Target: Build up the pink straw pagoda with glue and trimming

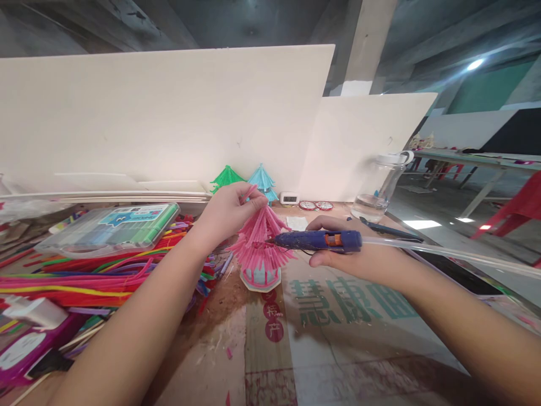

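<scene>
A small pagoda model [260,256] with two tiers of pink pipe-cleaner roof stands upright on a pale octagonal base at the middle of the table. My left hand [236,206] is closed at its peak, thumb and fingers pinching the pink top; a bit of pink pokes out between them. From the right, my right hand [353,256] is wrapped round a blue hot glue gun [316,241], with a long clear glue stick [448,254] trailing from its back. The gun's nozzle reaches the pink roof between the tiers; whether it touches is unclear.
Many coloured pipe cleaners [84,282] and a plastic case of markers [114,228] lie left. Green [228,176] and light-blue [261,177] pagoda models stand behind, by a small digital clock [289,198]. A water bottle [376,189], pliers [389,230] and phone [459,274] are right.
</scene>
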### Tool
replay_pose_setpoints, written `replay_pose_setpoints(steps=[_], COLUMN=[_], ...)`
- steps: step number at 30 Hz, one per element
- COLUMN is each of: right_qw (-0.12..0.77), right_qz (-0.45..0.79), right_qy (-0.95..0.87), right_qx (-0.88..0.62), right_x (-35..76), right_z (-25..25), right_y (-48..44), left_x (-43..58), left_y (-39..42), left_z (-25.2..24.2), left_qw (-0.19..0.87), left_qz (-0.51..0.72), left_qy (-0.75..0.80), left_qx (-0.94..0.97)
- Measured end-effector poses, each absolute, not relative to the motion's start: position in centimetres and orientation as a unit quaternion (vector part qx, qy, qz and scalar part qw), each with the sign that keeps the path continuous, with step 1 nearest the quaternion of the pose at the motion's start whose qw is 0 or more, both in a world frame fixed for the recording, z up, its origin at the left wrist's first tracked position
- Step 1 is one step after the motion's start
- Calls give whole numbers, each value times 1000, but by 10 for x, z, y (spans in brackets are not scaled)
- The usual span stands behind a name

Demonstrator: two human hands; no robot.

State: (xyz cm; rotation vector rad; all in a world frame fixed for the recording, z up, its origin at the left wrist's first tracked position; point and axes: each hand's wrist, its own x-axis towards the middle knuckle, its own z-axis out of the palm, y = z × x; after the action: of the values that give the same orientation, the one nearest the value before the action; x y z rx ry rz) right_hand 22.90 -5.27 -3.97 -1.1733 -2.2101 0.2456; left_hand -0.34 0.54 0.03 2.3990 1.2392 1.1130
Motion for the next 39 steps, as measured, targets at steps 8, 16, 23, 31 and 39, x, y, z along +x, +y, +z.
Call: replay_pose_setpoints(steps=[8,16,23,31,39], right_qw=[303,346,353,357,368], right_qz=[93,86,88,86,76], right_qy=[-837,-825,-819,-812,-815], right_qx=[-447,-438,-443,-454,-442], right_x=[228,227,226,225,226], right_z=[-40,-36,-36,-34,-38], right_y=[-53,-54,-54,-54,-52], left_x=[-3,0,0,1,1], left_y=[7,4,2,1,0], left_z=[1,2,2,4,3], left_qw=[108,103,104,99,100], left_qz=[376,367,366,363,363], left_qy=[420,432,435,438,436], left_qx=[818,818,816,816,817])
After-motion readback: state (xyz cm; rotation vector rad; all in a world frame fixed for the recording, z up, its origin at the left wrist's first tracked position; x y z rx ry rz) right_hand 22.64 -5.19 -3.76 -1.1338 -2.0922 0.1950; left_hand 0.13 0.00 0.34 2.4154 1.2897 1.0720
